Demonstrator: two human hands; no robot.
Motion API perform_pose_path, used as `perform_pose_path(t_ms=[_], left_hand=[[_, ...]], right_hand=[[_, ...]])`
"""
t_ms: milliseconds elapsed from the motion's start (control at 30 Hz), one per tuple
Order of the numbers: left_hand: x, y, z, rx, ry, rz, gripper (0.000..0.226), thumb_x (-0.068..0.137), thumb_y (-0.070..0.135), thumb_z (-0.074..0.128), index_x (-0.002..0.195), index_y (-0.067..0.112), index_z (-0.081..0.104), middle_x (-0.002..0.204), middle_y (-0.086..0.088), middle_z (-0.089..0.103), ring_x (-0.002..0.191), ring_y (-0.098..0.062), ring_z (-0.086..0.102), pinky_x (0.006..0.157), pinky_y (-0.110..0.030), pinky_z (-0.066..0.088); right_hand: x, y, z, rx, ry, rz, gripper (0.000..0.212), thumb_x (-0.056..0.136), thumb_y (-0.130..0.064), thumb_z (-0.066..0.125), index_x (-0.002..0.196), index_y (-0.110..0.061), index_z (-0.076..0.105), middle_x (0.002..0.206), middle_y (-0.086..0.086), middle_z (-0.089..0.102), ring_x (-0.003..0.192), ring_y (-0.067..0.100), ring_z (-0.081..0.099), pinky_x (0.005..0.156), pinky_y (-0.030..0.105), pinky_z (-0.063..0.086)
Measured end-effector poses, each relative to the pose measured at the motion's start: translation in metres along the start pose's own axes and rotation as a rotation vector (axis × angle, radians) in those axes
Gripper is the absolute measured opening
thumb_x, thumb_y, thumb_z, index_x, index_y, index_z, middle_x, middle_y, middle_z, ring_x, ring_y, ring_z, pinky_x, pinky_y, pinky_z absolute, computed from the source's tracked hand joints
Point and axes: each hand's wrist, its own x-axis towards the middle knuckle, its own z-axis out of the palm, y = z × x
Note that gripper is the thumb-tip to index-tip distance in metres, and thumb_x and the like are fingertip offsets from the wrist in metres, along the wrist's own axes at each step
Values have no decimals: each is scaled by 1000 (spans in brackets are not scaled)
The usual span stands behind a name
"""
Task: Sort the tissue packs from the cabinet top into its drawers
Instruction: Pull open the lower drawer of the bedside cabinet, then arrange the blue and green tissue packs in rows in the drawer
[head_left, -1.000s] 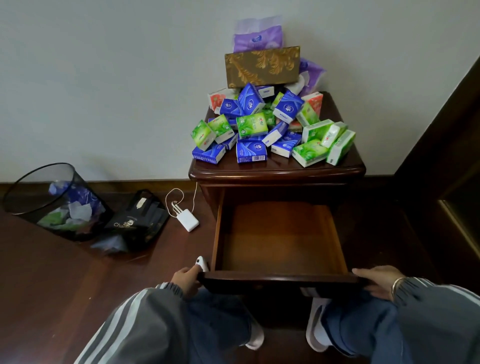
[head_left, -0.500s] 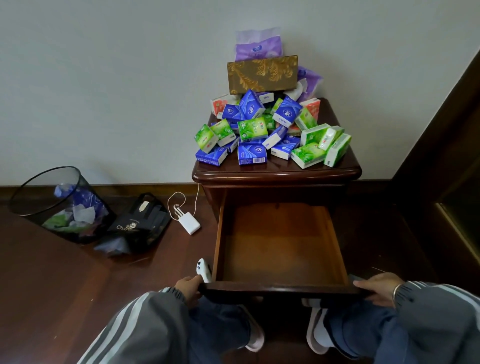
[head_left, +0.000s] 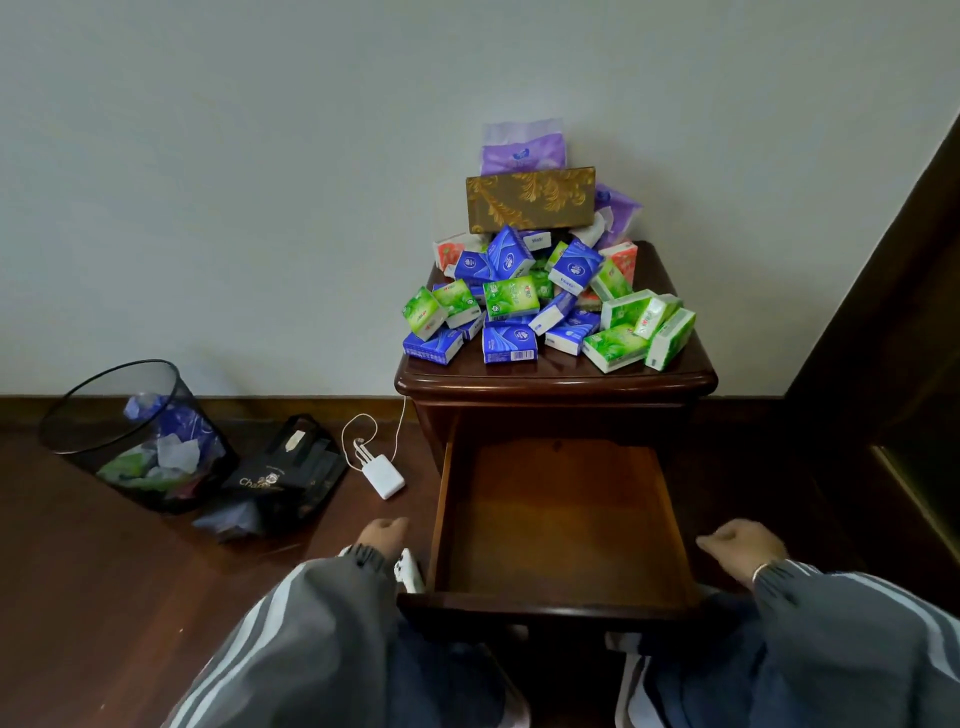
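On the cabinet top (head_left: 556, 375), the tissue packs (head_left: 540, 306) lie heaped against the wall, a gold box (head_left: 531, 200) and purple packs above them. We hold our left hand (head_left: 383, 534) and right hand (head_left: 744, 541) just beside the open drawer (head_left: 558, 519), fingers loosely curled, pinching nothing. We judge the next step is to reach for front-row packs first, lifting one at a time so the heap does not slide. The drawer holds nothing; the mesh bin (head_left: 136, 431) on the floor holds crumpled wrappers.
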Motion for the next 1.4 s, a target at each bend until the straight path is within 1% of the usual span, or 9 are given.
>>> perform_pose_path(t_ms=[67, 167, 333, 467, 600, 933, 1067, 1167, 1400], left_hand=[[5, 32, -10, 36, 96, 123, 15, 93, 23, 54, 98, 9, 58, 93, -10, 56, 93, -26, 55, 80, -33, 43], [1, 79, -23, -48, 235, 286, 38, 92, 23, 55, 122, 1, 52, 116, -13, 60, 112, -29, 55, 89, -29, 38], [-7, 138, -37, -57, 346, 556, 54, 91, 32, 56, 137, 7, 39, 139, -13, 43, 127, -26, 43, 107, -41, 36], [-5, 165, -37, 72, 398, 731, 66, 92, 36, 55, 145, 10, 28, 148, -10, 31, 136, -22, 31, 112, -35, 27], [5, 182, -36, 182, 396, 769, 75, 90, 42, 56, 149, 14, 19, 153, -9, 22, 140, -25, 25, 112, -40, 26], [43, 226, -38, 270, 334, 839, 98, 78, 53, 67, 150, 24, 9, 158, -6, 7, 144, -27, 15, 113, -47, 24], [62, 241, -45, 393, 221, 819, 110, 72, 56, 70, 151, 17, 4, 158, -8, 13, 144, -26, 17, 115, -49, 24], [75, 248, -46, 427, 164, 776, 113, 70, 56, 73, 150, 12, 7, 150, -11, 33, 136, -28, 34, 109, -49, 34], [79, 264, -55, 374, 302, 974, 86, 71, 53, 74, 138, 14, 37, 131, -6, 45, 117, -20, 45, 98, -38, 43]], right_hand=[[1, -23, -14, 47, 201, -118, 26, 88, -25, 63, 108, -9, 63, 109, 14, 66, 103, 33, 60, 83, 34, 46], [1, -64, -39, 104, 450, -322, 32, 88, -26, 59, 116, -12, 57, 117, 11, 61, 106, 33, 58, 83, 38, 47], [5, -124, -63, 78, 736, -613, 50, 84, -26, 64, 128, -7, 48, 121, 20, 53, 112, 39, 46, 92, 46, 40], [19, -155, -65, -16, 688, -663, 70, 81, -41, 66, 140, -16, 37, 140, 22, 37, 127, 39, 36, 101, 48, 34], [38, -165, -55, -47, 657, -638, 79, 78, -50, 66, 144, -28, 28, 151, 19, 21, 135, 42, 26, 105, 54, 31], [74, -182, -33, -1, 741, -741, 78, 77, -50, 66, 141, -21, 33, 147, 18, 31, 132, 40, 33, 103, 53, 36], [81, -185, -28, 77, 770, -773, 71, 79, -47, 66, 138, -17, 39, 142, 19, 38, 130, 42, 35, 104, 52, 36], [85, -187, -22, 148, 801, -778, 70, 77, -53, 52, 137, -17, 42, 140, 18, 40, 129, 40, 36, 102, 49, 35], [91, -184, -12, 205, 920, -784, 65, 79, -48, 49, 137, -18, 44, 137, 17, 45, 126, 38, 42, 97, 47, 40]])
